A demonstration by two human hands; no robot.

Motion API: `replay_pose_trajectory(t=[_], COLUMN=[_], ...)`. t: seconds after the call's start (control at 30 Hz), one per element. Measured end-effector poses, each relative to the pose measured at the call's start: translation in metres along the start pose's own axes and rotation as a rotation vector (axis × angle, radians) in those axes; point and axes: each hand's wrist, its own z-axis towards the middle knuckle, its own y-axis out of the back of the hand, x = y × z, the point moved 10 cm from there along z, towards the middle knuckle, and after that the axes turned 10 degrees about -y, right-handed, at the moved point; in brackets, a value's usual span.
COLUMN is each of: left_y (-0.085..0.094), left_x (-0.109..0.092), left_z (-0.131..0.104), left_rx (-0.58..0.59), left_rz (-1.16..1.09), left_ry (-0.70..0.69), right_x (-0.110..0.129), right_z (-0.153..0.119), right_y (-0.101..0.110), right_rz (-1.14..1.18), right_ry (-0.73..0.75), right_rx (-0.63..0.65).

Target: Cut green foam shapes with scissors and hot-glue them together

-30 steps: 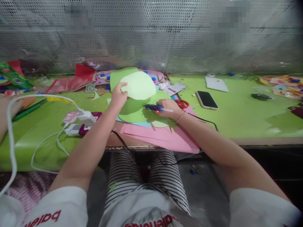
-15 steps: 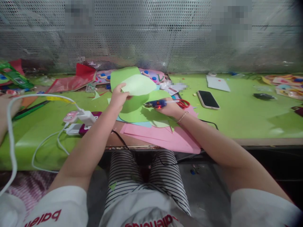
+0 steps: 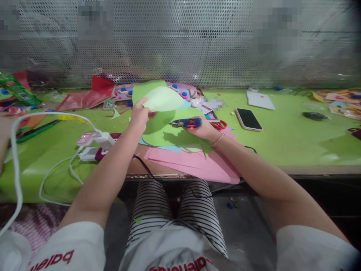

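My left hand (image 3: 141, 113) pinches the left end of a pale green leaf-shaped paper piece (image 3: 165, 98), raised and slightly curled above the table. Closed around a blue hot glue gun (image 3: 190, 122) is my right hand (image 3: 204, 130). A red light glows on the gun, and a clear glue stick (image 3: 210, 121) juts from its back. Its nozzle points left, over a larger bright green paper sheet (image 3: 158, 137), close to the left fingers but apart from them. Pink paper sheets (image 3: 180, 162) lie under the green sheet toward the table's front edge.
Red-handled scissors (image 3: 222, 125) lie behind my right wrist, with a phone (image 3: 248, 119) farther right. Chargers (image 3: 103, 140) with white cables and a green cutter (image 3: 36, 131) are on the left. A perforated metal panel (image 3: 180, 41) stands behind the table. Another person's arm (image 3: 4, 137) shows at the far left.
My left hand has shifted slightly left and tilted the pale green leaf piece, so its right end curls more. The glue gun has turned a little and moved slightly right.
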Motion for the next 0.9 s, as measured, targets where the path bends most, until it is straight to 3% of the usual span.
replay_pose_trajectory(t=[0.13, 0.4, 0.9], left_y=[0.004, 0.027, 0.021], left_x=[0.004, -0.009, -0.001], left_z=[0.006, 0.016, 0.010], left_rx=[-0.011, -0.174, -0.151], left_rz=[0.004, -0.119, -0.152], left_ry=[-0.018, -0.158, -0.075], right_x=[-0.001, 0.005, 0.008], right_z=[0.001, 0.000, 0.000], right_y=[0.006, 0.004, 0.000], right_rz=[0.068, -0.103, -0.194], right_ry=[0.008, 0.018, 0.042], right_rx=[-0.048, -0.031, -0.007])
